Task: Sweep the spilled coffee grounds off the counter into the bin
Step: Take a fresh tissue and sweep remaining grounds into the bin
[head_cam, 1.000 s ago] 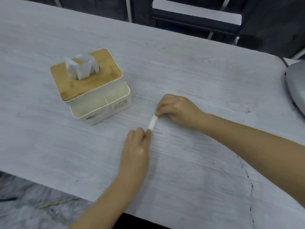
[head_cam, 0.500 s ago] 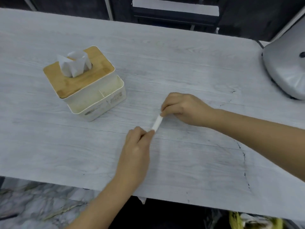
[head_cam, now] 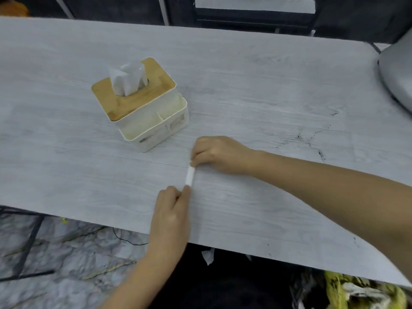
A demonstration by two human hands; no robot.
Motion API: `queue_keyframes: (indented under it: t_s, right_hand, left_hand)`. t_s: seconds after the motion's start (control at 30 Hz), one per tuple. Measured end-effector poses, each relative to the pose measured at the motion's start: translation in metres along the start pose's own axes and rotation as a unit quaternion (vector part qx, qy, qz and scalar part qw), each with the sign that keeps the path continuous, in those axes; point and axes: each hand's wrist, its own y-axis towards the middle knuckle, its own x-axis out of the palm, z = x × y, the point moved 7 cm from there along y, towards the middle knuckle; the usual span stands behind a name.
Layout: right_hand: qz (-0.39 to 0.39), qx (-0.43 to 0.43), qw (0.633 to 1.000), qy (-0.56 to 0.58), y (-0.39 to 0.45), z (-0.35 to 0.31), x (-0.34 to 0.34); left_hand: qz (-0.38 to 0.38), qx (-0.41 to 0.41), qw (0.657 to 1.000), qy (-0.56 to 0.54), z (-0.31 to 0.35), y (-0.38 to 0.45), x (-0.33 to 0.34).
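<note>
bin area [head_cam: 361,293]: nearest of all, below the counter's front edge and to the right of the hands, something yellow-green and crumpled shows. it may be the bin's liner, but i cannot tell.
counter [head_cam: 267,219]: pale wood-grain top. its near edge runs just in front of the left hand.
left hand [head_cam: 170,216]: resting on the counter near that front edge, fingertips pinching the near end of the folded tissue.
folded tissue [head_cam: 190,176]: a narrow white strip lying on the counter between the two hands, one end in each.
right hand [head_cam: 219,153]: just beyond the strip, fingers curled and gripping its far end. its forearm comes in from the right.
coffee grounds [head_cam: 321,153]: no clear heap shows by the strip. a few dark specks and streaks lie on the counter to the right of the right hand, and they could be grounds or marks in the surface.
tissue box [head_cam: 142,103]: further back and to the left of the right hand, bamboo lid, a sheet sticking up.
grey object [head_cam: 396,72]: at the far right counter edge, cut off by the frame.
progress: by my reading the strip is set up as a scraper and sweeping is under way or about to start. nothing can be seen reaching the bin, so pushing the grounds over the front edge looks left to do.
</note>
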Motion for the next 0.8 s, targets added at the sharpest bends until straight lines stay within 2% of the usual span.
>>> queue_keyframes:
  t_s: [0.07,0.13,0.23,0.33,0.43,0.5,0.63,0.7,0.8]
  right_hand:
    - [0.008,0.028,1.000,0.009,-0.042,0.007,-0.017]
    - [0.017,0.068,0.998,0.002,-0.090,0.012,-0.033]
    - [0.026,0.151,0.987,-0.044,-0.165,0.016,-0.054]
    - [0.000,0.191,0.979,-0.065,-0.202,0.010,-0.070]
    - [-0.030,0.187,0.979,-0.077,-0.187,0.009,-0.074]
    - [-0.014,0.169,0.982,-0.081,-0.156,0.010,-0.072]
    - [0.030,0.079,0.992,-0.092,-0.061,0.001,-0.047]
    - [0.032,0.013,0.996,-0.080,-0.011,-0.013,-0.020]
    - [0.021,-0.057,0.997,-0.051,0.049,-0.034,0.023]
  left_hand:
    - [0.015,0.043,0.999,-0.018,0.038,0.001,0.019]
    - [-0.012,0.070,0.992,-0.101,0.084,0.004,0.037]
    - [-0.036,0.209,0.975,-0.067,0.146,-0.002,0.062]
    - [-0.065,0.239,0.964,-0.092,0.163,0.001,0.068]
    - [-0.086,0.213,0.964,-0.134,0.141,0.015,0.062]
    - [-0.078,0.162,0.972,-0.154,0.113,0.025,0.042]
    - [-0.028,0.088,0.993,-0.078,0.032,0.030,-0.010]
    - [0.019,0.067,0.997,-0.037,-0.010,0.016,-0.037]
    - [0.050,0.005,0.998,0.026,-0.067,-0.012,-0.058]
